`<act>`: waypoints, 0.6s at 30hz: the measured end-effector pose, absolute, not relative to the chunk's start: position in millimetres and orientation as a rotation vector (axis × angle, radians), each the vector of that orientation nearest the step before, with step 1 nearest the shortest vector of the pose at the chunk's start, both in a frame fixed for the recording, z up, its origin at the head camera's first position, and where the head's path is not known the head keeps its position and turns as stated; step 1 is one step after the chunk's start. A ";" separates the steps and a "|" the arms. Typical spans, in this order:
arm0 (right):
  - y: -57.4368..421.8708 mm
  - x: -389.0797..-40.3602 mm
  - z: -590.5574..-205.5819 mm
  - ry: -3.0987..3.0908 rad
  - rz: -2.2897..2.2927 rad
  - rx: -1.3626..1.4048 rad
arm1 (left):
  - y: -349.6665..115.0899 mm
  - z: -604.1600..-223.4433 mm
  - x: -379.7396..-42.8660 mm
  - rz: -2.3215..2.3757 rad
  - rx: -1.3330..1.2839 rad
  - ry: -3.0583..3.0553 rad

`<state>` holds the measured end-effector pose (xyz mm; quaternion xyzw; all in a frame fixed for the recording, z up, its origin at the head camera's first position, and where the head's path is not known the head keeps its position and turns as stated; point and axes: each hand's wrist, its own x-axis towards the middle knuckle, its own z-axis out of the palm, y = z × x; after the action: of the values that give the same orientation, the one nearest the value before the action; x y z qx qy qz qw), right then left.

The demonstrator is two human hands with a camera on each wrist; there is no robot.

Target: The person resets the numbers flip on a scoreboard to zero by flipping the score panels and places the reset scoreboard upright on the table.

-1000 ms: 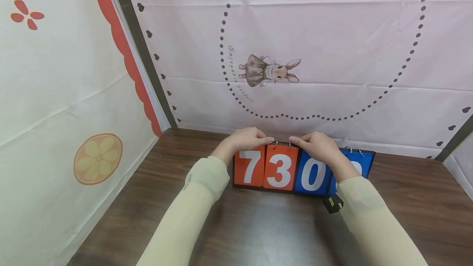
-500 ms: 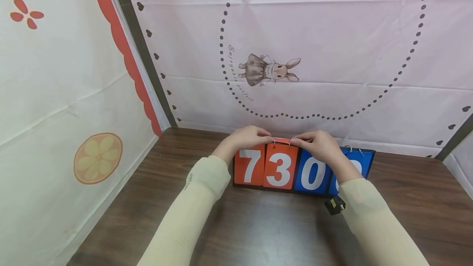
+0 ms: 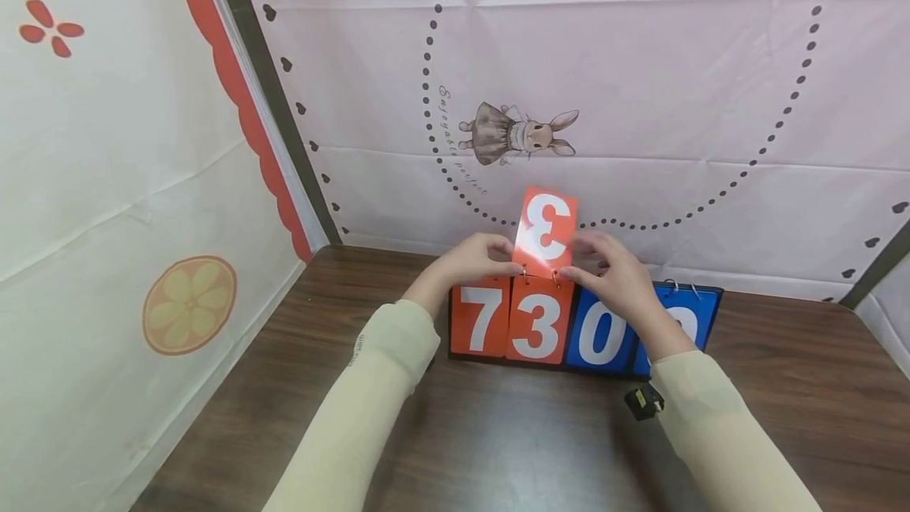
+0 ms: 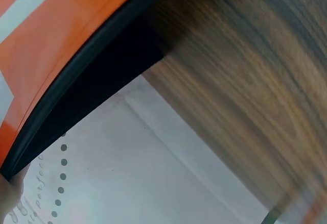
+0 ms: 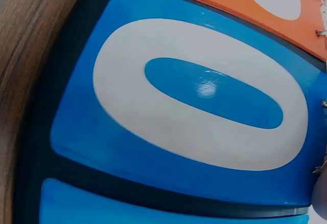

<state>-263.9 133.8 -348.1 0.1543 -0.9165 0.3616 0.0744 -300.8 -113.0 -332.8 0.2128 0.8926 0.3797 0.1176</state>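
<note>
Orange card (image 3: 545,231) stands upside-down at the scoreboard's (image 5: 38,147) 11 o'clock; left hand (image 3: 471,261) at its 8 o'clock, right hand (image 3: 617,273) at 4, thumbs and fingers parted.

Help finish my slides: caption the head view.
Left hand and right hand flank a raised orange rectangular card, its white 3 inverted, above an orange-and-blue numbered board.

red card (image 3: 546,237) turned up above the rings (image 3: 556,276), upside-down white 3 (image 3: 546,226) now showing, right grip's (image 3: 613,276) fingers (image 3: 594,241) spread wider
</note>
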 end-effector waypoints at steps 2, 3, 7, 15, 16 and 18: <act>133.2 -264.8 -347.2 -2.738 1.151 0.440 | -114.4 -333.9 -302.2 1.182 0.633 2.587; 132.9 -265.0 -346.6 -2.755 1.168 0.419 | -114.9 -334.2 -302.6 1.202 0.630 2.579; 134.1 -265.1 -343.7 -2.828 1.211 0.374 | -114.1 -334.4 -302.6 1.227 0.609 2.580; 139.1 -262.2 -346.4 -2.721 1.361 0.495 | -115.9 -333.1 -299.8 1.186 0.707 2.565; 140.0 -261.7 -347.0 -2.713 1.364 0.510 | -116.6 -333.4 -299.7 1.186 0.727 2.555; 142.2 -260.8 -347.8 -2.705 1.351 0.543 | -117.5 -333.6 -299.5 1.201 0.761 2.524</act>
<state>-260.8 142.2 -347.8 0.1767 -0.8799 0.4396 0.0347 -299.5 -117.5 -333.6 0.2607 0.8648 0.4113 0.1220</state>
